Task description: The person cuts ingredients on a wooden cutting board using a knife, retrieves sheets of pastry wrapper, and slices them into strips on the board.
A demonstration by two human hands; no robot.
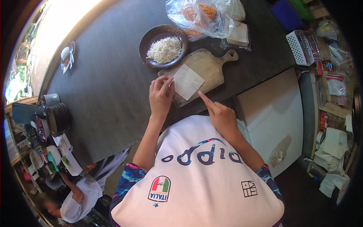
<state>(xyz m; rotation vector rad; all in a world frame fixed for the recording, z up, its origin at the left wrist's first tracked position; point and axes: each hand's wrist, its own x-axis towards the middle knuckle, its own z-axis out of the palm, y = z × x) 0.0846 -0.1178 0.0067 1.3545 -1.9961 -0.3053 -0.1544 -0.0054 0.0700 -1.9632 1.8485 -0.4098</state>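
A pale square spring roll wrapper (188, 81) lies flat on the wooden cutting board (212, 67), turned so that its corners point outward. My left hand (162, 94) is at the wrapper's left corner, thumb and fingers pinched on its edge. At the lower right edge, the outstretched index finger of my right hand (221, 115) reaches close to the wrapper; its other fingers are curled and nothing shows in them. Whether that fingertip touches the sheet I cannot tell. Just beyond the board stands a dark round bowl (145, 56) with a heap of thin white shreds (164, 50).
Behind the board are a clear plastic bag (185, 15) with orange contents and a packet of pale square sheets (239, 34). A small clear bag (67, 58) lies far left. A person (81, 198) sits at lower left near stacked dark plates (58, 119). A white perforated basket (299, 47) stands right.
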